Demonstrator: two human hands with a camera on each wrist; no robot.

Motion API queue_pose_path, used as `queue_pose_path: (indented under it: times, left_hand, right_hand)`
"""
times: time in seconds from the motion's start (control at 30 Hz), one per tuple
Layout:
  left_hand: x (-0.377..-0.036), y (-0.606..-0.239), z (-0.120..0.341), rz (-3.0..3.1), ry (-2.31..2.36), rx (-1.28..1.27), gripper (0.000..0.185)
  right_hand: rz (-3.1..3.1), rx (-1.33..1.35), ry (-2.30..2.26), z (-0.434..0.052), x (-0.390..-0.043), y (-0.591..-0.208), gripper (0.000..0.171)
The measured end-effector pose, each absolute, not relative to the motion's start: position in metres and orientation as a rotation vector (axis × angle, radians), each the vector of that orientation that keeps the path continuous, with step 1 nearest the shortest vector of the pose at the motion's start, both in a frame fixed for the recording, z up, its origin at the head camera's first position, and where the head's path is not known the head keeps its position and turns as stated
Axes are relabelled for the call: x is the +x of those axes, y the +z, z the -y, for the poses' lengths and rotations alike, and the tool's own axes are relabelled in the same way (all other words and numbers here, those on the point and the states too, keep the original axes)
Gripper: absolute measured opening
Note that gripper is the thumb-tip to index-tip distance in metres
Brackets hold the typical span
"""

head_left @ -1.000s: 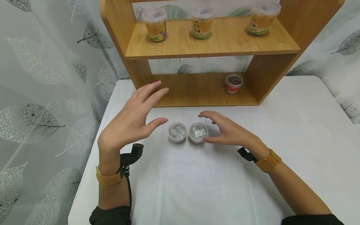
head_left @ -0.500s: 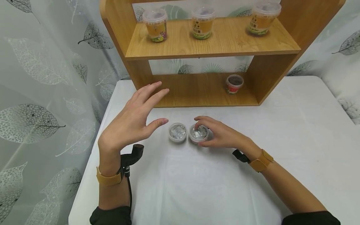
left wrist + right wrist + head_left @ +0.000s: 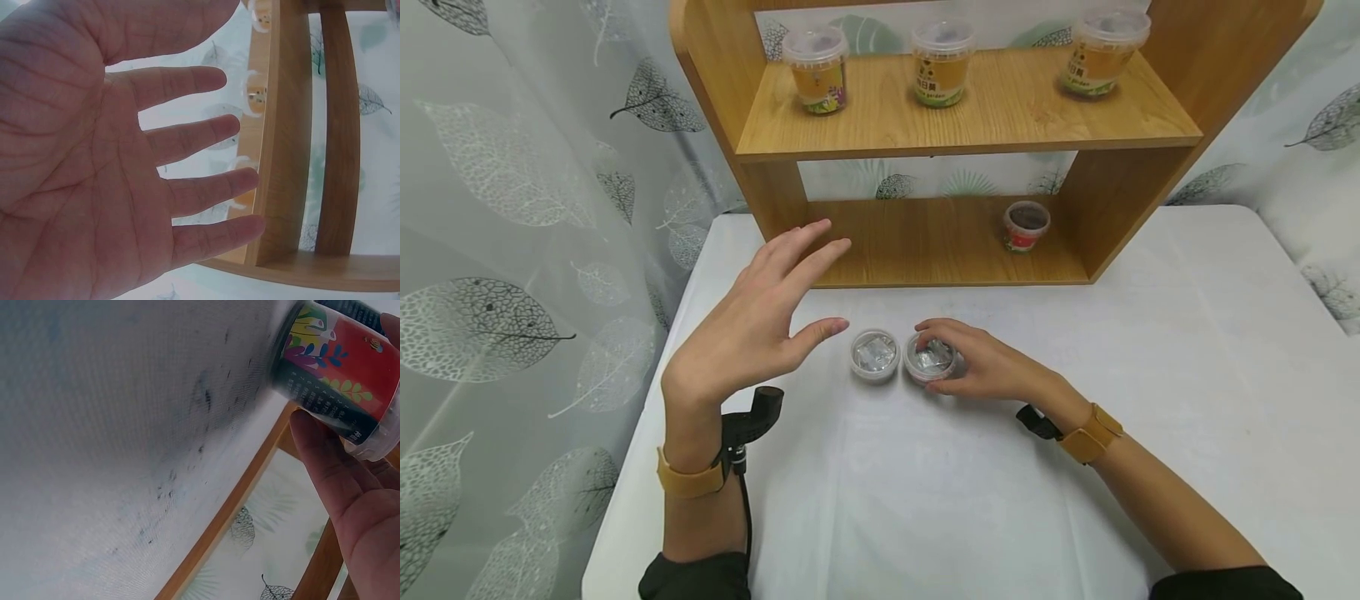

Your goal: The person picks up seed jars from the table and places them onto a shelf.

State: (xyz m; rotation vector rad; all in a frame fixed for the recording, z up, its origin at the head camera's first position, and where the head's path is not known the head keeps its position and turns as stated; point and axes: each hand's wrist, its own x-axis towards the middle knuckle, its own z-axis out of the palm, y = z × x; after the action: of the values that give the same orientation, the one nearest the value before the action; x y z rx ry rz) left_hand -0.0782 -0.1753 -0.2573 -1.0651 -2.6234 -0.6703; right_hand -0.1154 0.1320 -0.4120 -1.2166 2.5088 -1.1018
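Observation:
Two small lidded cups stand side by side on the white table. My right hand [image 3: 951,357] curls its fingers and thumb round the right cup [image 3: 929,357]; the right wrist view shows that cup's red and black label [image 3: 340,372] against my palm. The left cup [image 3: 874,354] stands free beside it. My left hand [image 3: 758,325] hovers above the table left of the cups, fingers straight and spread, holding nothing; the left wrist view shows its open palm [image 3: 94,162].
A wooden shelf unit [image 3: 970,125] stands at the back of the table. Three yellow-labelled cups [image 3: 938,60] stand on its upper board, and one red cup [image 3: 1026,223] stands on the lower board. A leaf-print curtain [image 3: 512,208] hangs at the left.
My right hand moved left from beside the right cup and closed its fingers round it. The left hand stayed where it was.

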Motion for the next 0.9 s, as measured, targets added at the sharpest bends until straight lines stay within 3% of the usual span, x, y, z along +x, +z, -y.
queue_pose_path:
  times: [0.4, 0.9]
  left_hand:
    - [-0.077, -0.257, 0.174, 2.635, -0.665, -1.057, 0.073]
    - [-0.075, -0.255, 0.175, 2.63, -0.675, -1.06, 0.072]
  right_hand:
    - [-2.521, -1.217, -1.128, -0.135, -0.113, -0.403, 0.045]
    - [-2.662, -1.239, -1.139, -0.152, -0.126, -0.344, 0.049]
